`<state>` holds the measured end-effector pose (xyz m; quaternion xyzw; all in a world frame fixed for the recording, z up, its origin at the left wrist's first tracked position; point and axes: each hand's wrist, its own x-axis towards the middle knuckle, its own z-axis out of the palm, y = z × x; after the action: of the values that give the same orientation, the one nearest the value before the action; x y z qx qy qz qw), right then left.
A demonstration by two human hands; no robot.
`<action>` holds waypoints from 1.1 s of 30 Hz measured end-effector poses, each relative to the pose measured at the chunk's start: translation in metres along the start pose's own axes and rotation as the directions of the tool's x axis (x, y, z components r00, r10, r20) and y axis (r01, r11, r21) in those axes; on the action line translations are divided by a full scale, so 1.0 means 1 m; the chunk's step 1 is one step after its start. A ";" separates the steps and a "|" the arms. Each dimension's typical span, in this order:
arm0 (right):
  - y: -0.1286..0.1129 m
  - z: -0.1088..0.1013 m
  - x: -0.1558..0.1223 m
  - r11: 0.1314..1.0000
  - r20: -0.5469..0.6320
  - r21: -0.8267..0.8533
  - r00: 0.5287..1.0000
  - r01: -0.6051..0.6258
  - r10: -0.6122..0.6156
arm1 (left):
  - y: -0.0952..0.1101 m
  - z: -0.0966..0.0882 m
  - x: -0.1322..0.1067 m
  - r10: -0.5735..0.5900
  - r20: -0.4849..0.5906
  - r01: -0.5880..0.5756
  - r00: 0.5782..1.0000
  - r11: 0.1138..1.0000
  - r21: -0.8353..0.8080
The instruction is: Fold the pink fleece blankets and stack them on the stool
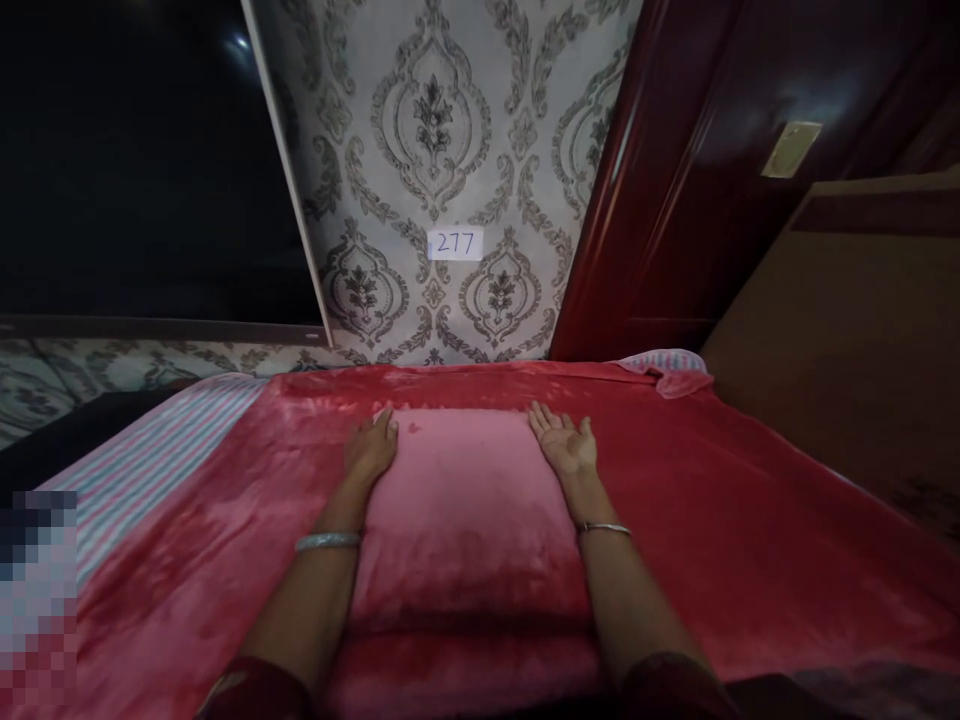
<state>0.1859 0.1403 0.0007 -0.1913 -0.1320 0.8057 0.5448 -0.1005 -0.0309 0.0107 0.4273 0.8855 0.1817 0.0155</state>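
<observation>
A folded pink-and-red plush blanket point(472, 500) lies in front of me as a rough rectangle, with a dark fold across its near part. My left hand point(373, 445) rests along its far left edge, fingers stretched forward by the corner. At the far right corner, my right hand point(566, 445) lies against the edge with its palm turned up and fingers apart. Neither hand grips the cloth. Both forearms run along the two sides, each wrist wearing a bracelet.
Beneath is a red plush cover point(720, 500), with a striped sheet point(172, 430) showing at the left. A large black screen point(135, 160) stands at the back left. Patterned wallpaper carries a paper label point(455, 243) reading 277. A brown panel point(847, 350) borders the right side.
</observation>
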 end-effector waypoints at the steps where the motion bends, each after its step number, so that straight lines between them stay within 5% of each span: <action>1: 0.000 0.000 0.000 1.000 -0.006 0.009 1.000 -0.001 0.001 | -0.001 0.001 0.001 0.007 -0.015 -0.007 1.000 1.000 -0.014; 6: -0.001 0.004 -0.004 0.999 -0.036 0.034 0.999 0.004 -0.002 | -0.009 0.005 0.005 0.005 -0.043 -0.011 0.999 0.990 -0.140; 25: -0.008 0.006 -0.005 0.988 0.044 -0.144 0.998 0.049 -0.043 | -0.013 0.004 0.016 -0.020 -0.011 0.018 1.000 0.987 -0.159; 30: -0.031 0.010 -0.021 0.983 0.073 -0.124 0.989 0.138 -0.130 | 0.000 -0.012 0.008 -0.036 0.036 0.043 0.999 0.980 -0.196; 33: -0.056 -0.006 -0.046 0.957 0.041 -0.174 0.973 0.232 -0.228 | 0.009 -0.021 0.004 -0.040 0.069 0.054 0.997 0.975 -0.214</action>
<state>0.2499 0.1188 0.0267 -0.2145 -0.2302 0.7238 0.6141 -0.0997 -0.0293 0.0337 0.4076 0.8695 0.2624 0.0947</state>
